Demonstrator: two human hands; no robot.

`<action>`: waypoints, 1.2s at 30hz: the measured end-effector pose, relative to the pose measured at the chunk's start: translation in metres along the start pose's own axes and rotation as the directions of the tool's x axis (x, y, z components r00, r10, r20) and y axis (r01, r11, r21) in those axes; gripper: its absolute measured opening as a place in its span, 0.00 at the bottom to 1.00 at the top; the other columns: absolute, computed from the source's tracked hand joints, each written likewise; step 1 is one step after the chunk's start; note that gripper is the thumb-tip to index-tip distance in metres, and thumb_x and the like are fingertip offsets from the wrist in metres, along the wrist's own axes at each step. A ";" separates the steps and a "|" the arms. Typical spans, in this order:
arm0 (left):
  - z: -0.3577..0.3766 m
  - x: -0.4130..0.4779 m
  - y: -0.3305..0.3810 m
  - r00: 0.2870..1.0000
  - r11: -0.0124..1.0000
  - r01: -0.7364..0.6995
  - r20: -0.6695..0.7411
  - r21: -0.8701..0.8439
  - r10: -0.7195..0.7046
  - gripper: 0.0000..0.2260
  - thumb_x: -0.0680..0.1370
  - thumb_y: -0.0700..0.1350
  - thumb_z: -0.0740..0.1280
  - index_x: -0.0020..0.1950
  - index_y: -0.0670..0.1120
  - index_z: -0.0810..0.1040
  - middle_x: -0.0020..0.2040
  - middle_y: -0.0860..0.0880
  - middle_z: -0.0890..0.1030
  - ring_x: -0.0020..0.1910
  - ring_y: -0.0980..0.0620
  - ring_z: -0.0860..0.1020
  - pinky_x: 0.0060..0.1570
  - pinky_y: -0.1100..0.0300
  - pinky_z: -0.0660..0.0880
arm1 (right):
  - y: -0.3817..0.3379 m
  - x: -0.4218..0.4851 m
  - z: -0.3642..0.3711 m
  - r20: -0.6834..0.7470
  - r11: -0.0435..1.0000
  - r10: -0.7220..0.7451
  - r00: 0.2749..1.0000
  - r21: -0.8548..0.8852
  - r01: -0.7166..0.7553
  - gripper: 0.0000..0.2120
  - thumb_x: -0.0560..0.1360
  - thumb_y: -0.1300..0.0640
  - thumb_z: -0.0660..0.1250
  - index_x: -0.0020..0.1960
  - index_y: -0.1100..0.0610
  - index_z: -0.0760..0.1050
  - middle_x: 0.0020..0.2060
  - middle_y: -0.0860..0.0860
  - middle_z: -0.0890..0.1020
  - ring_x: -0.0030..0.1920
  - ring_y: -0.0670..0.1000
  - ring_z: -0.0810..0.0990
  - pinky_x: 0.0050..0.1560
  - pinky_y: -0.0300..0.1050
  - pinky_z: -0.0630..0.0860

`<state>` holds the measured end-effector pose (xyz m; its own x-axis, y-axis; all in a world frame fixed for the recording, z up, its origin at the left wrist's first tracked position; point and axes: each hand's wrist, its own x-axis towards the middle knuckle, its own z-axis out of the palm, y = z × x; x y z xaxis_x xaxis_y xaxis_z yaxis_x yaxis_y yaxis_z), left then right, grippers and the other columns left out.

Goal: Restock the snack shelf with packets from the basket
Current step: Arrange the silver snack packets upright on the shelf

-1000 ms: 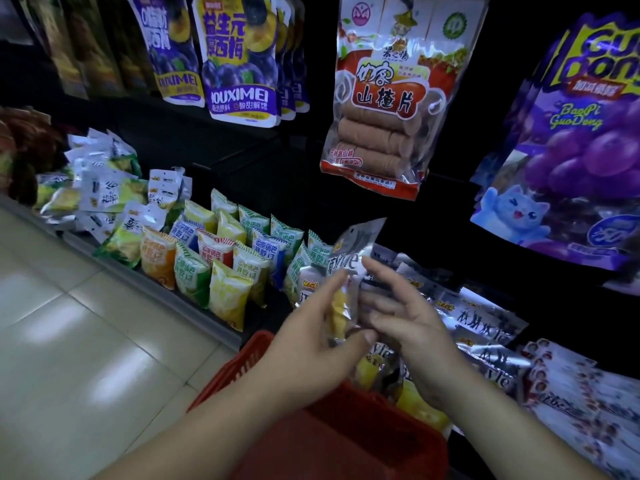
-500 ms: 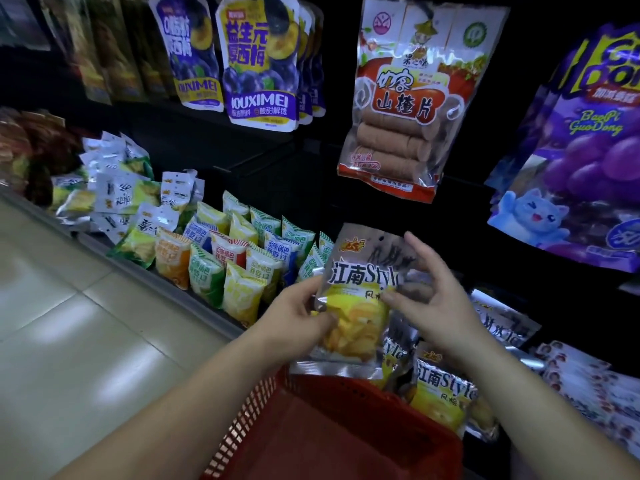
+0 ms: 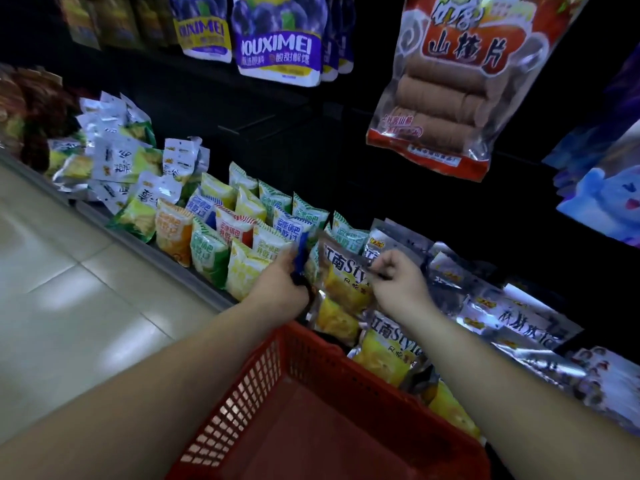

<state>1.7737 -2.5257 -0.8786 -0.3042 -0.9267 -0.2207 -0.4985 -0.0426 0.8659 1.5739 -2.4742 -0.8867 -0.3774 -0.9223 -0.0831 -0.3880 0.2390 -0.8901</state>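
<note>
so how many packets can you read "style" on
2. The held packet is pinched by the right hand; the second packet sits lower right of it, just beyond the red basket. More of this kind may be partly hidden nearby.

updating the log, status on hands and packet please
Left hand, right hand both gripping yellow chip packet. Packet over matching packets on shelf, not released. Nothing blocking.

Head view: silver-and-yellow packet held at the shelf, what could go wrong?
1. The left hand works beside the upright small striped packets and could tip them.
2. The silver-and-yellow packet is held only by its edges, with the right hand just pinching. It may slip into the red plastic basket.
</note>
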 end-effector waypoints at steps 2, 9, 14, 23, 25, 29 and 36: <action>0.005 0.012 -0.011 0.999 0.999 -0.004 0.044 0.033 0.003 0.31 0.79 0.35 0.67 0.80 0.49 0.62 0.57 0.53 0.76 0.58 0.49 0.77 0.51 0.63 0.81 | 0.019 0.008 0.015 0.016 0.996 0.077 0.997 0.036 -0.077 0.07 0.80 0.70 0.64 0.50 0.59 0.71 0.47 0.56 0.78 0.39 0.52 0.72 0.37 0.46 0.68; 0.021 0.059 -0.047 0.997 0.992 -0.075 0.036 0.099 0.071 0.31 0.80 0.38 0.69 0.81 0.50 0.62 0.70 0.49 0.72 0.59 0.56 0.72 0.44 0.73 0.72 | 0.077 0.026 0.042 0.216 0.989 0.143 0.966 0.014 -0.150 0.09 0.81 0.66 0.67 0.49 0.53 0.73 0.45 0.46 0.82 0.46 0.50 0.78 0.50 0.43 0.71; 0.016 0.061 -0.072 0.959 0.871 -0.277 0.167 0.406 0.227 0.15 0.75 0.38 0.71 0.61 0.48 0.84 0.57 0.52 0.84 0.50 0.59 0.79 0.52 0.65 0.77 | 0.088 0.028 0.043 0.461 0.981 0.193 0.866 -0.087 -0.173 0.14 0.77 0.68 0.71 0.53 0.49 0.81 0.51 0.46 0.87 0.58 0.49 0.84 0.55 0.43 0.78; 0.009 0.056 -0.092 0.887 0.781 -0.457 0.284 0.426 0.365 0.11 0.78 0.42 0.68 0.56 0.52 0.88 0.52 0.54 0.83 0.51 0.53 0.82 0.51 0.51 0.81 | 0.075 0.024 0.033 0.446 0.992 0.120 0.887 -0.013 -0.128 0.05 0.78 0.63 0.72 0.50 0.57 0.86 0.39 0.56 0.82 0.40 0.53 0.80 0.43 0.48 0.78; 0.007 0.057 -0.087 0.884 0.765 -0.462 0.166 0.449 0.436 0.12 0.80 0.45 0.66 0.59 0.53 0.86 0.63 0.49 0.82 0.59 0.48 0.81 0.57 0.49 0.81 | 0.069 0.023 0.031 0.363 0.994 0.039 0.931 0.079 -0.073 0.07 0.77 0.65 0.73 0.52 0.58 0.87 0.38 0.50 0.84 0.37 0.45 0.81 0.39 0.36 0.75; 0.012 0.055 -0.084 0.906 0.759 -0.424 0.235 0.494 0.353 0.12 0.81 0.44 0.69 0.61 0.54 0.85 0.67 0.50 0.80 0.65 0.49 0.78 0.63 0.54 0.76 | 0.068 0.019 0.029 0.445 0.996 0.073 0.893 0.018 -0.090 0.10 0.74 0.67 0.75 0.53 0.57 0.87 0.45 0.55 0.88 0.44 0.47 0.85 0.45 0.40 0.80; 0.005 0.050 -0.095 0.902 0.853 -0.239 0.432 0.463 0.018 0.11 0.76 0.44 0.70 0.54 0.57 0.88 0.53 0.62 0.86 0.53 0.65 0.81 0.61 0.59 0.79 | 0.073 0.016 0.039 0.652 0.968 0.251 0.715 -0.173 -0.183 0.10 0.73 0.55 0.79 0.54 0.51 0.86 0.53 0.51 0.87 0.56 0.54 0.85 0.60 0.58 0.79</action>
<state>1.8015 -2.5664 -0.9740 -0.6342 -0.6750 -0.3770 -0.7285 0.3584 0.5838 1.5720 -2.4831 -0.9701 0.1809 -0.7976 -0.5754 -0.4517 0.4523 -0.7690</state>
